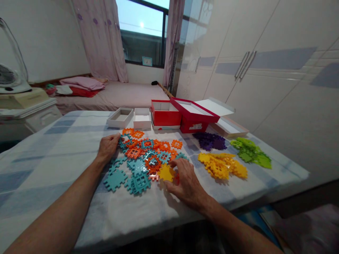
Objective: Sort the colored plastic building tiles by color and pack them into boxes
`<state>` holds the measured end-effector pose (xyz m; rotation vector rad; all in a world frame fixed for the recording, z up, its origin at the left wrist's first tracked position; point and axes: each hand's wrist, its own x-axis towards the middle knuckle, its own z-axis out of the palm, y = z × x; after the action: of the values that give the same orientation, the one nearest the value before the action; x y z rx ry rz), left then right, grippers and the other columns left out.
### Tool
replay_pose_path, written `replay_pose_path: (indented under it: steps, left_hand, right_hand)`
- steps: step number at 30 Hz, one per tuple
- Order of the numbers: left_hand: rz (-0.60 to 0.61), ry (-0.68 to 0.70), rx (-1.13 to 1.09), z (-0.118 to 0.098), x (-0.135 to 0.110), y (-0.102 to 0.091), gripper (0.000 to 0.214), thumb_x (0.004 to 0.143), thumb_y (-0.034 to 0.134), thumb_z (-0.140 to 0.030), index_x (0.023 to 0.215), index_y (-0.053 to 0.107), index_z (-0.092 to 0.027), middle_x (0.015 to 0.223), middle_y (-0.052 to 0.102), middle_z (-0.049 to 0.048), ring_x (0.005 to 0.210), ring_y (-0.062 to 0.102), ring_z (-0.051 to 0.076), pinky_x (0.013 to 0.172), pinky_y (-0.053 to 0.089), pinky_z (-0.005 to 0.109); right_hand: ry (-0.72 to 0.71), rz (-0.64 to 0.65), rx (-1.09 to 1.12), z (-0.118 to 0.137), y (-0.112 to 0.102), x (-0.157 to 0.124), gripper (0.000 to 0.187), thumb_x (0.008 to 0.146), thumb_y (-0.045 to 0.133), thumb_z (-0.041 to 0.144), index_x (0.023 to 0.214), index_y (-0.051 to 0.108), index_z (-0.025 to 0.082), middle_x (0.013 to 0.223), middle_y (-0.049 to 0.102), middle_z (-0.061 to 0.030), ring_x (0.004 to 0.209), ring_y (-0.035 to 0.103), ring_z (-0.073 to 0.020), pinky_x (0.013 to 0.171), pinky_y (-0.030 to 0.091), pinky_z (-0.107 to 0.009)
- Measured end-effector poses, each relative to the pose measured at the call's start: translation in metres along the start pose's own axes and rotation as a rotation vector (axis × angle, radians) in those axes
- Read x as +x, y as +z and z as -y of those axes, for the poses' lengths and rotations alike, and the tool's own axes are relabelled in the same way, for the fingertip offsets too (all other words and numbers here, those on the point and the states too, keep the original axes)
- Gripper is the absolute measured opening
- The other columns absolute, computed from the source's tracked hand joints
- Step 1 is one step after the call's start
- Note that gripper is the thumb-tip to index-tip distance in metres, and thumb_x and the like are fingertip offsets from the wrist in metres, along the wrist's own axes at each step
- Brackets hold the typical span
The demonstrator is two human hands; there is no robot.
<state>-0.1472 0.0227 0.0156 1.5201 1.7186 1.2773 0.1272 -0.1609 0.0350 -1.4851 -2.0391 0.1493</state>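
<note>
A mixed heap of orange and teal notched plastic building tiles point(137, 165) lies between my hands. My right hand point(186, 183) is closed on a yellow tile point(166, 173), its thumb at the near edge and fingers at the far edge. Something reddish shows under that palm, partly hidden. At the heap's left side, my left hand point(108, 147) has its fingertips closed on a teal tile point(125, 141) that looks slightly tilted. Sorted by colour to the right are a yellow pile point(221, 165), a purple pile point(210, 141) and a green pile point(250, 151).
Behind the tiles stand two small white boxes, one a white tray point(120, 118), a red box point(166, 114) and a dark red box point(194, 125) under a lid. A pale open box point(230, 127) is at the right. The checked tablecloth point(63, 148) covers the table.
</note>
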Motion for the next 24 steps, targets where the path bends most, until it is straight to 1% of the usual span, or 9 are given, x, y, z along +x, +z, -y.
replay_pose_path:
  steps: [3,5,9,13,15,17,19,22,24]
  left_hand:
    - [-0.005,0.0,-0.001,-0.002,-0.001,-0.001,0.039,0.069,0.049,-0.051,0.065,0.069,-0.017,0.058,0.064,0.0031,0.056,0.054,0.017,0.054,0.041,0.026]
    - [-0.012,-0.002,0.005,-0.004,-0.002,-0.001,0.037,0.069,0.05,-0.05,0.062,0.068,-0.018,0.057,0.064,0.0027,0.056,0.054,0.017,0.055,0.041,0.026]
    - [-0.008,-0.012,-0.011,-0.005,-0.003,-0.001,0.038,0.069,0.049,-0.049,0.063,0.068,-0.017,0.054,0.062,0.0018,0.053,0.053,0.016,0.053,0.04,0.025]
    - [0.0,-0.004,-0.02,-0.001,-0.002,0.0,0.041,0.07,0.048,-0.052,0.065,0.068,-0.016,0.056,0.063,0.0021,0.053,0.053,0.015,0.05,0.04,0.024]
    - [-0.005,0.007,-0.013,0.0,-0.001,0.0,0.041,0.07,0.048,-0.052,0.065,0.069,-0.016,0.057,0.064,0.0028,0.055,0.054,0.016,0.049,0.04,0.024]
    - [-0.009,0.014,-0.012,0.002,0.0,0.0,0.041,0.069,0.049,-0.052,0.066,0.069,-0.016,0.058,0.064,0.0031,0.055,0.054,0.016,0.049,0.04,0.024]
    - [-0.011,0.018,-0.01,0.003,0.001,0.001,0.042,0.069,0.049,-0.052,0.067,0.07,-0.016,0.059,0.064,0.0035,0.055,0.054,0.015,0.049,0.039,0.024]
    - [-0.01,0.018,-0.001,0.004,0.002,0.001,0.043,0.07,0.048,-0.052,0.068,0.071,-0.016,0.06,0.065,0.004,0.054,0.053,0.015,0.049,0.039,0.024]
    - [-0.007,0.014,-0.007,0.005,0.002,0.001,0.043,0.07,0.048,-0.052,0.068,0.071,-0.016,0.059,0.064,0.004,0.053,0.053,0.015,0.048,0.039,0.024]
  right_hand:
    - [0.023,-0.113,0.086,-0.001,-0.011,0.007,0.032,0.074,0.061,0.028,0.103,0.05,0.019,0.101,0.058,-0.0075,0.097,0.052,-0.0213,0.085,0.043,-0.036]
    - [0.038,-0.197,0.051,-0.009,-0.028,0.01,0.032,0.076,0.059,0.03,0.104,0.05,0.019,0.102,0.058,-0.0078,0.097,0.053,-0.0216,0.085,0.043,-0.036]
    - [0.139,-0.343,-0.28,-0.049,-0.076,0.005,0.036,0.077,0.057,0.04,0.105,0.053,0.018,0.102,0.06,-0.0098,0.097,0.053,-0.0263,0.085,0.039,-0.041]
    - [0.305,-0.314,-0.597,-0.103,-0.107,-0.013,0.039,0.077,0.054,0.049,0.103,0.056,0.018,0.093,0.063,-0.0101,0.089,0.054,-0.0285,0.077,0.039,-0.042]
    - [0.369,-0.261,-0.656,-0.124,-0.112,-0.02,0.044,0.077,0.053,0.052,0.104,0.057,0.018,0.09,0.064,-0.0103,0.087,0.055,-0.0292,0.073,0.04,-0.041]
    - [0.398,-0.218,-0.685,-0.136,-0.113,-0.025,0.047,0.078,0.052,0.054,0.107,0.057,0.017,0.093,0.064,-0.0113,0.089,0.056,-0.0309,0.073,0.04,-0.043]
    - [0.397,-0.238,-0.701,-0.135,-0.112,-0.027,0.048,0.079,0.052,0.054,0.109,0.058,0.017,0.1,0.063,-0.0132,0.094,0.055,-0.0331,0.075,0.041,-0.046]
    - [0.279,-0.278,-0.577,-0.112,-0.103,-0.028,0.043,0.083,0.05,0.05,0.109,0.057,0.016,0.107,0.06,-0.0138,0.102,0.053,-0.0312,0.084,0.042,-0.046]
    - [0.165,-0.183,-0.386,-0.086,-0.092,-0.03,0.036,0.086,0.05,0.045,0.109,0.057,0.018,0.11,0.059,-0.0109,0.104,0.054,-0.0258,0.089,0.043,-0.04]
